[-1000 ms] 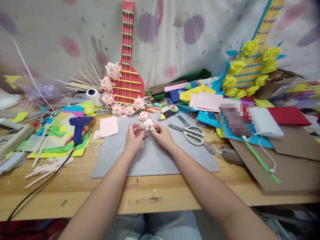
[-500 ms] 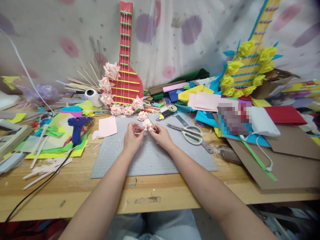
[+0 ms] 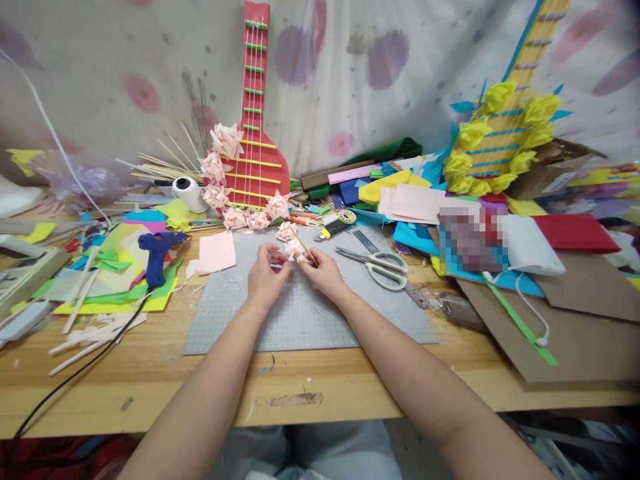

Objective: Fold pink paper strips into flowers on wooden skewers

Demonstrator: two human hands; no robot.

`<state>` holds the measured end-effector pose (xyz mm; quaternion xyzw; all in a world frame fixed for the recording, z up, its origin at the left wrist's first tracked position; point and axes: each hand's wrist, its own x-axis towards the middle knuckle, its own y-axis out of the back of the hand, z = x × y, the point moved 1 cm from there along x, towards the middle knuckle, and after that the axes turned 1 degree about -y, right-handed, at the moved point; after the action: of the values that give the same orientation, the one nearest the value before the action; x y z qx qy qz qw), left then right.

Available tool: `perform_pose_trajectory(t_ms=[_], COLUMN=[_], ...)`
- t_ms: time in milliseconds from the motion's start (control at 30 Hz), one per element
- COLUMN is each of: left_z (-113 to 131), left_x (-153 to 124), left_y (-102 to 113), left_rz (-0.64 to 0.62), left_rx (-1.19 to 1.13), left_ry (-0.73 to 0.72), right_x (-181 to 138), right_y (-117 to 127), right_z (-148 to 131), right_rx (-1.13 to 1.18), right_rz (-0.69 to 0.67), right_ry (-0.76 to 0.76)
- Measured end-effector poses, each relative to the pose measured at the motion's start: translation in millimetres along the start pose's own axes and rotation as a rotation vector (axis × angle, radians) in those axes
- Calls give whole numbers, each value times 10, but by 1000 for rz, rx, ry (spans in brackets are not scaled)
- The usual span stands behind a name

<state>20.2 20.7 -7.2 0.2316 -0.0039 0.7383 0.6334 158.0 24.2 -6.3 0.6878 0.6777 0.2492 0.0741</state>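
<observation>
Over the grey cutting mat [image 3: 300,313] my two hands meet at a small pink paper flower [image 3: 295,249]. My right hand [image 3: 323,272] is closed around a thin wooden stick [image 3: 303,245], which slants up across the flower. Curled in from the other side, my left hand [image 3: 269,272] pinches at the flower's lower left edge; the exact pinch point is small. Another pink paper flower [image 3: 287,231] sits just beyond. Behind stands a red paper guitar [image 3: 257,170] with pink flowers along its left and lower edge.
Scissors [image 3: 385,270] and a yellow-black utility knife [image 3: 334,229] lie right of my hands. A blue glue gun [image 3: 156,257] with a black cord stands at left on coloured paper. A pink paper square [image 3: 217,252] overlaps the mat's edge. Brown cardboard [image 3: 550,340] covers the right side.
The whole view has shifted slightly, so the background sits a little further right. My hands keep nearly the same hold on the flower and stick.
</observation>
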Motion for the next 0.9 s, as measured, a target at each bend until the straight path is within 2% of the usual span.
perform_pose_trajectory(t_ms=[567,767,900], left_z=[63,42,69], left_x=[-7,-20,-20], left_y=[13,19,23], left_rz=[38,8,28], left_rx=[-56,-6,-47], left_ry=[56,19,58], right_x=[-11,-6,-3], right_y=[0,10,12], right_z=[-23,-4,-3], right_rx=[-26,-4,-16], right_rz=[-41,3,-17], right_ry=[-10,7,-2])
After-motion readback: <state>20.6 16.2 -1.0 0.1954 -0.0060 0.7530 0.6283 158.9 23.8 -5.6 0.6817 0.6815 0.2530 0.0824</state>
